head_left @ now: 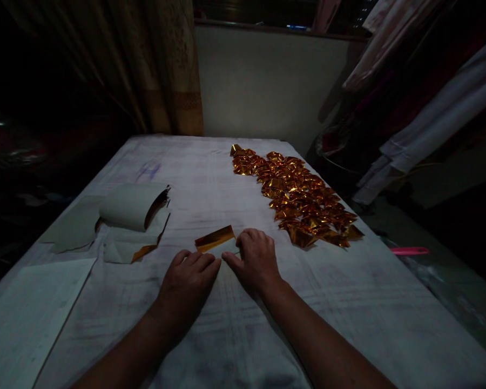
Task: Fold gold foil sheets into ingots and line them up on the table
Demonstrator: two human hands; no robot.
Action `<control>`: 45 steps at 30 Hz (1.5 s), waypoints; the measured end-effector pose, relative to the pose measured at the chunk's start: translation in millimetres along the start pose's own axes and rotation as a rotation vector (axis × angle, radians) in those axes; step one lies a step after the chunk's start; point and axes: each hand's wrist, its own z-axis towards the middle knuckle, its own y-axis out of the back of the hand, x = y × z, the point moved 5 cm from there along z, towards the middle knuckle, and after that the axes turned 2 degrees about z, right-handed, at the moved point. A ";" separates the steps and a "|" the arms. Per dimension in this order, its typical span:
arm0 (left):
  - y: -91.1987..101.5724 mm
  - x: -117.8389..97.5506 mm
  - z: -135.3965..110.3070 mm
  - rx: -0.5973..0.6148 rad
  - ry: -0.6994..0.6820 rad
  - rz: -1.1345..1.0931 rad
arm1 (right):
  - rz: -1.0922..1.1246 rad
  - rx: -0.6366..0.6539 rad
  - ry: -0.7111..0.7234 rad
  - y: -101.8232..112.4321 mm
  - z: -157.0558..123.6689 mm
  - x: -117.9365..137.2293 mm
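A small sheet of gold foil paper (215,238) lies partly folded on the white cloth-covered table (348,302), gold side up at its far edge. My left hand (188,281) rests palm down on the cloth, its fingers together and pressing the sheet's near left part. My right hand (256,259) sits beside it with fingers curled, pinching or pressing the sheet's right edge. The two hands nearly touch at the thumbs.
Several folded gold foil pieces (299,194) lie in a long band at the right of the table. At the left, a curled roll of foil sheets (133,208) shows its grey back. A flat pale sheet (28,319) lies at the near left. A curtain and hanging clothes surround the table.
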 end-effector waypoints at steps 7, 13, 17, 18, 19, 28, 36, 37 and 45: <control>7.8 9.0 -12.7 -0.023 -0.053 0.033 | 0.078 0.037 -0.054 0.1 2.7 -6.0; 10.5 21.2 -23.7 -0.025 -0.027 0.025 | 0.110 0.053 -0.049 1.1 2.7 -7.7; 13.1 27.5 -23.2 -0.038 -0.029 0.002 | 0.097 0.050 -0.037 0.1 2.1 -8.6; 13.9 29.4 -22.9 -0.049 -0.033 0.003 | 0.096 0.049 -0.034 -0.1 2.0 -8.9; 14.6 31.4 -22.6 -0.062 -0.034 0.002 | 0.096 0.048 -0.031 -0.3 2.0 -9.2; 6.9 44.9 -21.0 -0.129 0.215 -0.126 | 0.121 0.050 -0.027 -0.3 1.6 -11.1; -7.9 38.5 -15.8 -0.071 0.302 -0.232 | 0.189 0.017 -0.016 1.1 0.5 -13.3; -8.7 38.9 -15.4 -0.075 0.313 -0.259 | 0.188 0.022 -0.011 0.9 0.4 -13.5; -8.2 47.8 -15.4 -0.097 0.545 -0.529 | 0.287 -0.041 0.085 2.2 -1.0 -19.9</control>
